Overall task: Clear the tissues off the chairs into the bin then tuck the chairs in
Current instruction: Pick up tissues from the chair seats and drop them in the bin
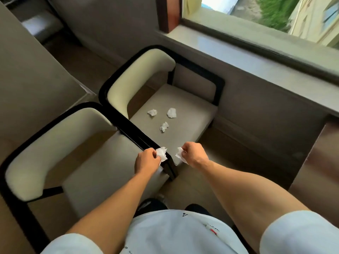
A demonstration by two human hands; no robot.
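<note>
Two cream, black-framed chairs stand side by side. The near chair (pixel 102 169) has a bare seat. On the far chair's seat (pixel 194 114) lie three crumpled white tissues: one (pixel 152 112) at left, one (pixel 171 113) at right, one (pixel 164 126) nearer me. My left hand (pixel 146 159) is closed on a crumpled tissue (pixel 162 153) over the gap between the chairs. My right hand (pixel 192 153) pinches another tissue (pixel 180 156) above the far seat's front corner. No bin is in view.
A grey table (pixel 27 70) runs along the left, behind the chair backs. A window sill (pixel 229 44) and wall border the far chair on the right. A wooden piece (pixel 321 162) stands at the right edge. My feet are on the floor below.
</note>
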